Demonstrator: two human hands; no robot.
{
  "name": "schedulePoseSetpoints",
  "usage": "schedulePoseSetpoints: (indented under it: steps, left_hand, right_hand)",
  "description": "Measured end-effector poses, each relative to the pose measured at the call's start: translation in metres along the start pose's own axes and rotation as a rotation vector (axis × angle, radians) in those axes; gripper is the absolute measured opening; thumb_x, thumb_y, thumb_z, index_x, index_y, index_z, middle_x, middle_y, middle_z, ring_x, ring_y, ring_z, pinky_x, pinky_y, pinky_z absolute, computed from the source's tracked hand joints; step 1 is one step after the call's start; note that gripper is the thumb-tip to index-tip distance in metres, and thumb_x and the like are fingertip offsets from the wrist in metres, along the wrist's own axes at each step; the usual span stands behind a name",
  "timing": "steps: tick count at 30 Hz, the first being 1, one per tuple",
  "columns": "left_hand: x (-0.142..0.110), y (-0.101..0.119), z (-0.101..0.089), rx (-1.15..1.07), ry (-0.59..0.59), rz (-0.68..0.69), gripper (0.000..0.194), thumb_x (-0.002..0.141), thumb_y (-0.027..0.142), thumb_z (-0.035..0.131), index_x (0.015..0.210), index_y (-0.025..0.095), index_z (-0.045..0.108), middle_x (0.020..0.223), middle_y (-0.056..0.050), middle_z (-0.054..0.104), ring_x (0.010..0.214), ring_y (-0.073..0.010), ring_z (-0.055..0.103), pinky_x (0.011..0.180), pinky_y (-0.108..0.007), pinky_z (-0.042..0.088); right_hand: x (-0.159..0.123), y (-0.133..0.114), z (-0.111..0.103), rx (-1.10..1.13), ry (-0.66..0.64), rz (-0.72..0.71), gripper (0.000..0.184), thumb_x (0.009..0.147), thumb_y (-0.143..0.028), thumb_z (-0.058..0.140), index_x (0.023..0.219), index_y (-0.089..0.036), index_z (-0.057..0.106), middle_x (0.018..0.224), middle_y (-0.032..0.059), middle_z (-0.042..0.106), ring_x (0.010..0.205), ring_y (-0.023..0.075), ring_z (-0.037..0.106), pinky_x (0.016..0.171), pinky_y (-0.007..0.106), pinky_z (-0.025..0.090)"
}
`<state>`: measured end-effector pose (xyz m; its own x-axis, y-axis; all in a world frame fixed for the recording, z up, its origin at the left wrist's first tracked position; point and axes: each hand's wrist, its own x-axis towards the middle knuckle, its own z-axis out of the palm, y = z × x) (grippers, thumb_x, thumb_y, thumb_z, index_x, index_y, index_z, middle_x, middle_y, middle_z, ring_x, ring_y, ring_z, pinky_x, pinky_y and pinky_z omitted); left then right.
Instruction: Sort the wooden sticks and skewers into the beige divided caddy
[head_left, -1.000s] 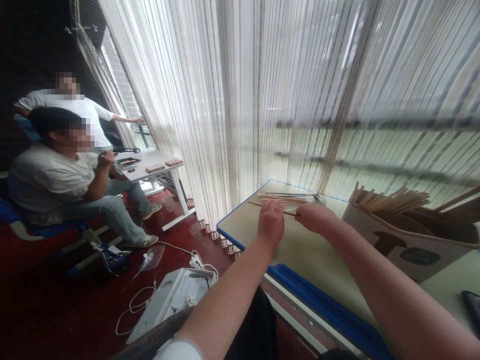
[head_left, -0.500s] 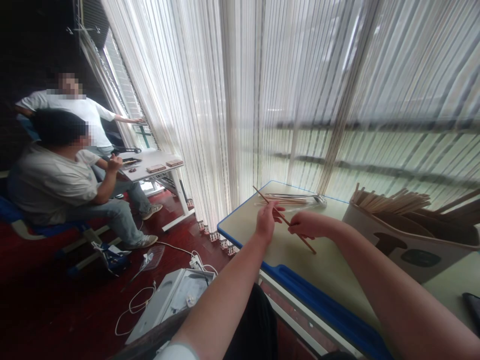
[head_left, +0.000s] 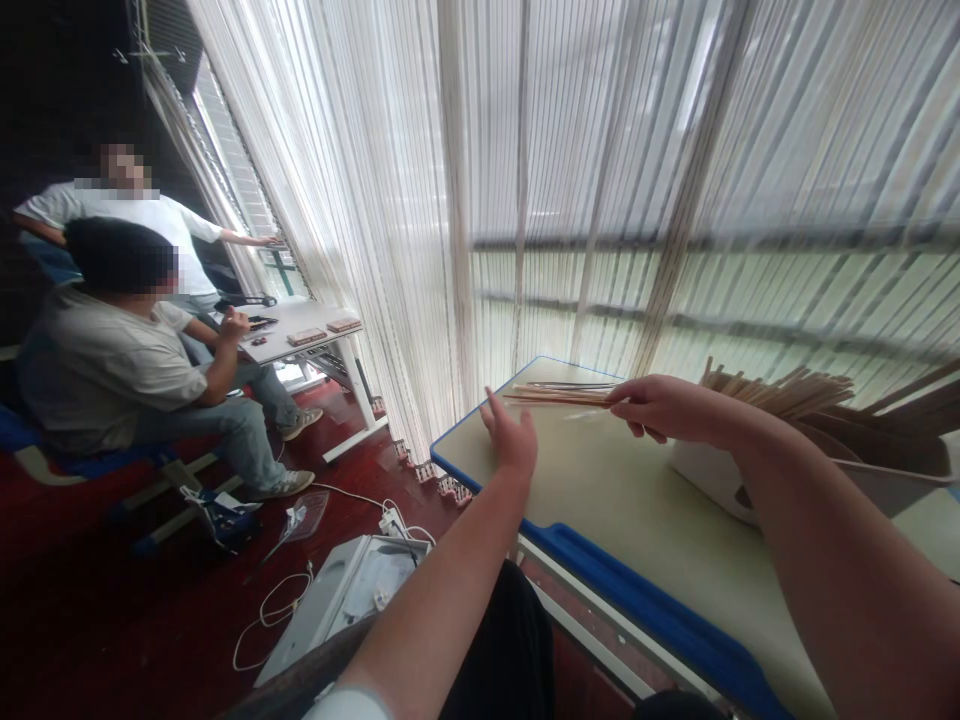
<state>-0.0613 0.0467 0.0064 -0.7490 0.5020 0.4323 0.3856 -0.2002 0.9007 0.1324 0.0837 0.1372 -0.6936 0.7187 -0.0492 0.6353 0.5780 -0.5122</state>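
Observation:
My right hand [head_left: 652, 405] reaches over the pale table [head_left: 600, 490], its thumb and fingers closed on one end of a thin brown wooden chopstick [head_left: 559, 402]. The chopstick points left and lies level, along the near side of a small group of thin sticks [head_left: 566, 387] at the back of the table. Whether it touches them I cannot tell. Near the table's left edge my left hand [head_left: 514, 432] is open, fingers spread and holding nothing. Beyond my right wrist stands a light bin [head_left: 712, 480] packed with wooden sticks [head_left: 787, 392], partly hidden by my forearm.
A blue tray edge [head_left: 637, 600] runs along the table's near side. Sheer striped curtains [head_left: 570, 180] hang behind. On the left, a seated person [head_left: 127, 370] and a standing person [head_left: 187, 235] are at another table [head_left: 281, 345]. A white box [head_left: 337, 600] and cables lie on the floor.
My left hand has let go of the chopstick, moved left and spread its fingers. My right hand has carried the chopstick farther back, turning it from slanted to nearly level beside the other sticks.

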Motion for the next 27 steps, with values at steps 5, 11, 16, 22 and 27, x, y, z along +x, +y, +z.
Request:
schedulePoseSetpoints:
  steps: [5, 11, 16, 22, 27]
  left_hand:
    - [-0.016, 0.013, -0.005, 0.303, -0.241, 0.572, 0.026, 0.086, 0.015, 0.050, 0.108, 0.020, 0.063, 0.114, -0.008, 0.062, 0.114, -0.0215, 0.053, 0.102, -0.042, 0.040]
    - [-0.022, 0.019, -0.003, 0.304, -0.302, 0.628, 0.025, 0.091, 0.021, 0.045, 0.107, 0.021, 0.064, 0.099, -0.006, 0.068, 0.095, -0.0177, 0.061, 0.089, -0.034, 0.049]
    - [-0.026, 0.021, -0.004, 0.235, -0.267, 0.638, 0.026, 0.091, 0.022, 0.045, 0.110, 0.019, 0.062, 0.102, -0.008, 0.067, 0.096, -0.0178, 0.061, 0.089, -0.034, 0.049]
    - [-0.033, 0.025, 0.003, 0.106, -0.301, 0.640, 0.021, 0.089, 0.021, 0.048, 0.103, 0.018, 0.064, 0.097, -0.006, 0.069, 0.091, -0.0159, 0.063, 0.086, -0.032, 0.051]
    - [-0.038, 0.034, 0.007, 0.042, -0.348, 0.615, 0.019, 0.089, 0.023, 0.050, 0.100, 0.021, 0.065, 0.094, -0.005, 0.068, 0.089, -0.0154, 0.063, 0.085, -0.031, 0.052]
  right_hand:
    - [-0.014, -0.006, -0.011, 0.220, -0.004, 0.081, 0.036, 0.076, -0.039, 0.058, 0.104, -0.018, 0.062, 0.065, 0.0033, 0.066, 0.043, 0.0090, 0.050, 0.038, 0.021, 0.034]
    - [-0.028, -0.011, -0.025, 0.533, -0.021, -0.042, 0.045, 0.065, -0.044, 0.072, 0.099, -0.016, 0.065, 0.089, 0.0109, 0.069, 0.072, 0.0183, 0.064, 0.056, 0.027, 0.050]
    - [-0.024, -0.023, -0.016, 0.509, 0.243, -0.240, 0.043, 0.068, -0.051, 0.068, 0.094, -0.017, 0.067, 0.072, 0.0044, 0.065, 0.058, 0.0120, 0.056, 0.048, 0.024, 0.042]
    - [-0.027, -0.037, -0.012, 0.351, 0.564, -0.350, 0.036, 0.072, -0.050, 0.064, 0.090, -0.019, 0.071, 0.082, 0.0048, 0.065, 0.061, 0.0106, 0.054, 0.052, 0.024, 0.041]
    - [-0.020, -0.029, -0.010, 0.257, 0.483, -0.269, 0.028, 0.073, -0.043, 0.064, 0.088, -0.020, 0.070, 0.078, 0.0036, 0.068, 0.072, 0.0164, 0.062, 0.064, 0.027, 0.048]
